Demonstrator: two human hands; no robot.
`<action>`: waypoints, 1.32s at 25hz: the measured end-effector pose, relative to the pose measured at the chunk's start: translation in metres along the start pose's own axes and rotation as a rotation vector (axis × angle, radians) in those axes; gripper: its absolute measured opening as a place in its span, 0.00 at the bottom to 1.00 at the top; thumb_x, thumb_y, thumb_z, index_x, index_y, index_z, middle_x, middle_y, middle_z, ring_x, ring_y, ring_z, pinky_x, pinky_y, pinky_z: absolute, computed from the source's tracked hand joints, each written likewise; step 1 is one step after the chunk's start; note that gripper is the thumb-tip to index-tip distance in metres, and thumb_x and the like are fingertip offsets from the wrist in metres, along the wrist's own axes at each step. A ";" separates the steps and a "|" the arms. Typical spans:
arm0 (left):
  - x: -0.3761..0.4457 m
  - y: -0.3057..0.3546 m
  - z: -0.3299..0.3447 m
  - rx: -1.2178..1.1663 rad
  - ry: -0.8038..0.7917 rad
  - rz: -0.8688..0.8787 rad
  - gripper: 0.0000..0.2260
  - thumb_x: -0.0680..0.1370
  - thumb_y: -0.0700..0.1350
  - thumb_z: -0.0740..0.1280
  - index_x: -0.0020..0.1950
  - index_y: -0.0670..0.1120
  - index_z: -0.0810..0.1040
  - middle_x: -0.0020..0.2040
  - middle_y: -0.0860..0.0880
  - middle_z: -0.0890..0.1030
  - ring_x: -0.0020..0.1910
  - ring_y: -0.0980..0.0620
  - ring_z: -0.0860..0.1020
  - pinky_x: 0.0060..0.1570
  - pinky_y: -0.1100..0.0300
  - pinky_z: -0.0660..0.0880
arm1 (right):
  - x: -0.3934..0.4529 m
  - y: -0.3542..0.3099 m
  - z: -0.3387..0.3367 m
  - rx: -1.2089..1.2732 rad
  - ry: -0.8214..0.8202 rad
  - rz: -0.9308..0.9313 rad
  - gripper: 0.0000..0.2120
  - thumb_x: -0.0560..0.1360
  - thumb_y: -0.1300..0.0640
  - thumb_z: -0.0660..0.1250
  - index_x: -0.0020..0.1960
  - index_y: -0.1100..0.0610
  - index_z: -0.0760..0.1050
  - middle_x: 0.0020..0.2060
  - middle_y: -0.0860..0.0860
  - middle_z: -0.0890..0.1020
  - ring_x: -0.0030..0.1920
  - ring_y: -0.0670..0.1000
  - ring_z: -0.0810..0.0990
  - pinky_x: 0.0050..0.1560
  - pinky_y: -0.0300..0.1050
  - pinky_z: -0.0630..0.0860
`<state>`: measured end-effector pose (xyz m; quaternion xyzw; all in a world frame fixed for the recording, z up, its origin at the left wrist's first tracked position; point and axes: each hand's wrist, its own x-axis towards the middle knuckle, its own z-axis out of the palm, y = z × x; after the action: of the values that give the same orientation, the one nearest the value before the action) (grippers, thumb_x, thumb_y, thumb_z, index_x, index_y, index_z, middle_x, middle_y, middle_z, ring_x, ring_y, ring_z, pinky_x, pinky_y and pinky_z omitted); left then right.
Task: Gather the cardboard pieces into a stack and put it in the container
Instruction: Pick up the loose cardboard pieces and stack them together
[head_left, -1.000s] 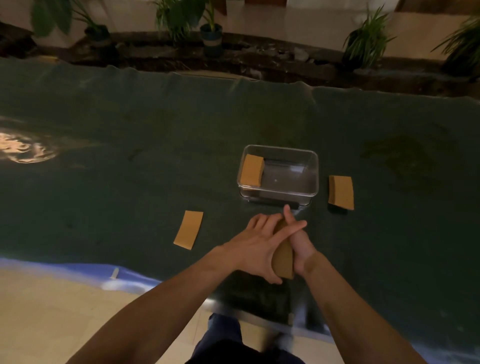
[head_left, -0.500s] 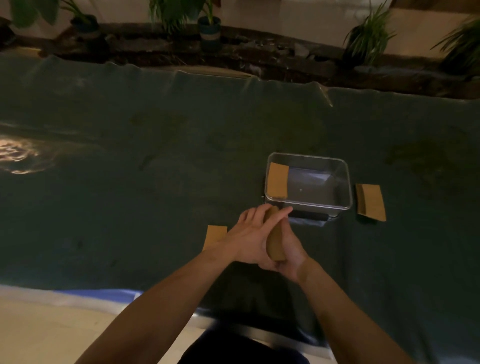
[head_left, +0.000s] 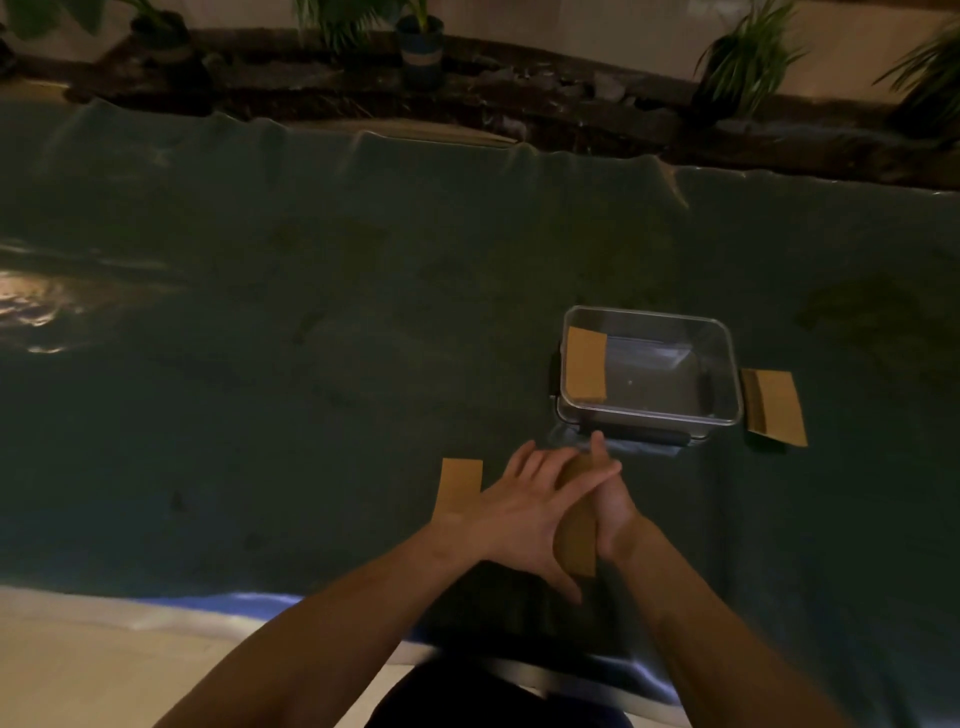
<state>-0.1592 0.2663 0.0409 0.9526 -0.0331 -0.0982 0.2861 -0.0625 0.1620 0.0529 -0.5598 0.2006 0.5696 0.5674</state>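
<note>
On green cloth (head_left: 311, 389), two hands (head_left: 561, 514) clasping one cardboard piece (head_left: 576, 545), three others, one container (head_left: 649, 415)

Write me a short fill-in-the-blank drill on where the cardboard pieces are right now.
1. Both hands press a cardboard stack ____ them.
2. One piece leans inside the clear ____.
3. Another piece lies just ____ of the container.
4. A flat piece lies on the ____ cloth.

Missing words: between; container; right; green

Scene dimly lit, warm cast. Glare patch seen on worktop (head_left: 311, 291) far left. Edges bowed by wide lens; detail softened, grainy.
</note>
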 end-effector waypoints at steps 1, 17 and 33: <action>-0.005 -0.007 0.002 -0.024 0.007 -0.036 0.58 0.62 0.72 0.73 0.76 0.67 0.33 0.80 0.49 0.44 0.78 0.46 0.44 0.72 0.45 0.35 | 0.003 0.002 0.001 0.029 0.010 0.003 0.39 0.73 0.26 0.51 0.64 0.57 0.76 0.59 0.64 0.80 0.61 0.64 0.78 0.65 0.63 0.71; -0.030 -0.106 0.017 0.174 0.074 -0.653 0.12 0.75 0.44 0.66 0.55 0.50 0.66 0.56 0.46 0.69 0.56 0.44 0.72 0.49 0.52 0.75 | 0.013 -0.001 -0.032 0.162 -0.043 0.010 0.42 0.71 0.24 0.52 0.63 0.59 0.77 0.40 0.61 0.82 0.37 0.59 0.82 0.47 0.55 0.80; 0.025 -0.009 -0.035 -0.861 0.132 -0.543 0.04 0.76 0.41 0.73 0.47 0.48 0.80 0.50 0.52 0.78 0.43 0.53 0.81 0.41 0.63 0.79 | 0.010 -0.003 -0.019 -0.138 -0.059 -0.036 0.43 0.74 0.26 0.49 0.55 0.64 0.81 0.42 0.63 0.84 0.38 0.59 0.84 0.43 0.51 0.81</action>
<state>-0.1271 0.2900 0.0602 0.7269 0.2770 -0.1131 0.6182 -0.0495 0.1503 0.0401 -0.5841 0.1337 0.5881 0.5433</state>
